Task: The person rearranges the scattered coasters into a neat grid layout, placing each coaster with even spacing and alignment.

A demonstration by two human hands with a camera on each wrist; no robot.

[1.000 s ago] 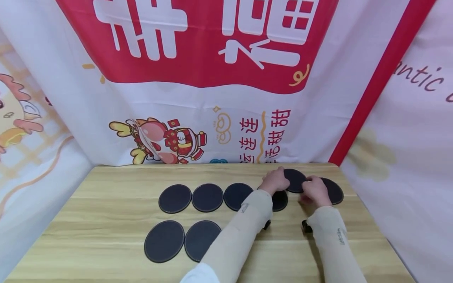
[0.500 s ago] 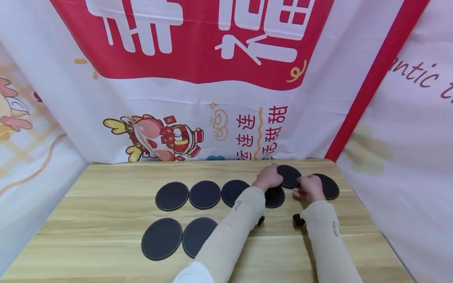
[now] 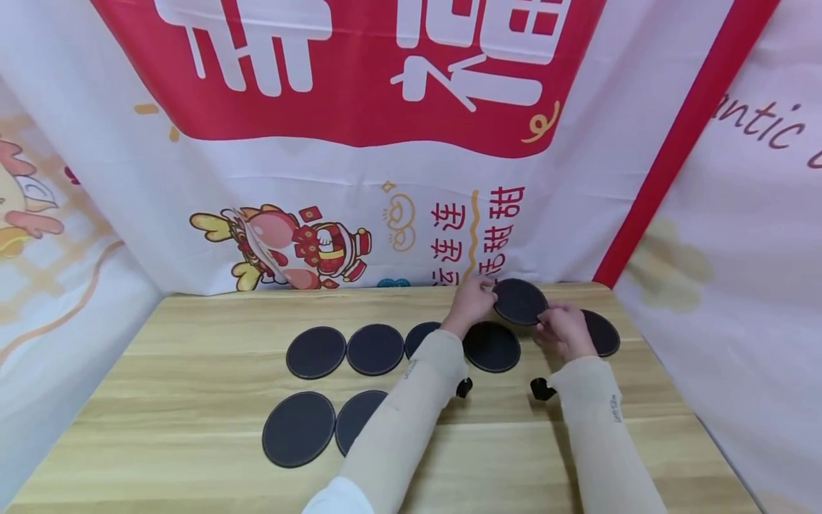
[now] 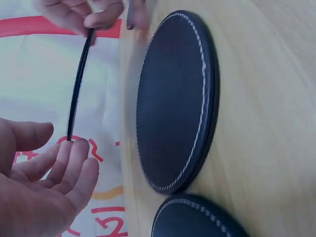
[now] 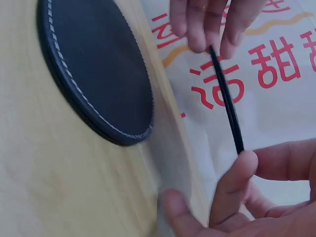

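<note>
A round black coaster point(image 3: 520, 301) is raised near the table's back edge, between both hands; the wrist views show it edge-on. My right hand point(image 3: 565, 328) pinches its right edge between thumb and finger. At the opposite edge, my left hand point(image 3: 472, 303) supports it on the fingertips, the left thumb point(image 4: 37, 136) standing apart from it. Just in front of the raised coaster lies another black coaster point(image 3: 493, 348), its pale stitched rim plain in the left wrist view. One more coaster point(image 3: 601, 333) lies right of my right hand, partly covered by it.
Several matching coasters, such as this one point(image 3: 316, 353), lie in a row to the left, nearly touching. Two more, including this coaster point(image 3: 298, 430), lie nearer the front, partly behind my left sleeve. A printed cloth point(image 3: 359, 171) hangs behind the wooden table point(image 3: 160, 400).
The coaster between my hands has risen and moved back, uncovering the one in front of it. My left hand has shifted back and slightly left with it.
</note>
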